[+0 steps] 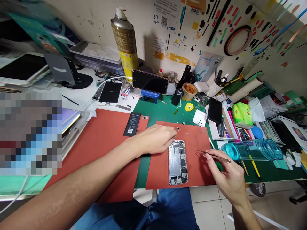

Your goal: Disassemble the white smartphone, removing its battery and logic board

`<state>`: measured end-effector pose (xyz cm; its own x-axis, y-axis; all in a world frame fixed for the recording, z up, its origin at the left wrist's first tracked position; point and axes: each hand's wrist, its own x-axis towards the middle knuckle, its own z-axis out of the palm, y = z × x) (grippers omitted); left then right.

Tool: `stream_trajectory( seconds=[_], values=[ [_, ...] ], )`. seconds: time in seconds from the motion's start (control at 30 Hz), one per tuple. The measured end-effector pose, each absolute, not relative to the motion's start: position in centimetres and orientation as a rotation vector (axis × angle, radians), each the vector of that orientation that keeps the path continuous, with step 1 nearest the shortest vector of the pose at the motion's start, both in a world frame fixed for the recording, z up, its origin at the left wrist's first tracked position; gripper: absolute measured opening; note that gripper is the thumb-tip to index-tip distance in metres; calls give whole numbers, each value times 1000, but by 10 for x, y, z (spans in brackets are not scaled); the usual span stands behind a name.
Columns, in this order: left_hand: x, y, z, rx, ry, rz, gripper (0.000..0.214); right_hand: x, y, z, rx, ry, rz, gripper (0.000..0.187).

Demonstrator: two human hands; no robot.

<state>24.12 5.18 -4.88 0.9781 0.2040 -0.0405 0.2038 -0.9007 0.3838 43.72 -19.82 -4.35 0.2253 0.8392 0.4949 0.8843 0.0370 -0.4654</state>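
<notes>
Wall sheet [170,16] reads "3.7" | QR-labelled battery [132,123] | right hand [227,176] pinches tweezers [217,157] | left hand [160,138]: grip cannot be told

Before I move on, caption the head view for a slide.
Opened phone on a red mat, left hand near the phone's top edge, right hand holding tweezers.

Your left forearm [79,185], bare, stretches diagonally from the lower left towards the centre, ending in a level left wrist [133,148]. Your left hand [159,139] is back-up, fingers bent downward — the thumb is hidden beneath. Your right hand [226,175] rises from a bare right wrist [242,204], tilted inward, its thumb and fingers drawn into a pinch — well apart from your left.
</notes>
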Motion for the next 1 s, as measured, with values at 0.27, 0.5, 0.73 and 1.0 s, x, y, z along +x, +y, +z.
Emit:
stream_trajectory(
  seconds=[0.27,0.5,0.73,1.0],
  values=[
    [241,51,-47,2716,292,5,25,422,-192,-42,-1684,-1624,-85,30],
    [240,51,-46,2696,296,6,24,406,-179,-72,-1429,-1962,-380,39],
    [242,51,-45,2696,301,3,25,409,-181,-78,-1366,-2034,-354,39],
    [241,52,-46,2686,300,12,25,411,-182,-83,-1368,-2044,-364,52]
  ],
)
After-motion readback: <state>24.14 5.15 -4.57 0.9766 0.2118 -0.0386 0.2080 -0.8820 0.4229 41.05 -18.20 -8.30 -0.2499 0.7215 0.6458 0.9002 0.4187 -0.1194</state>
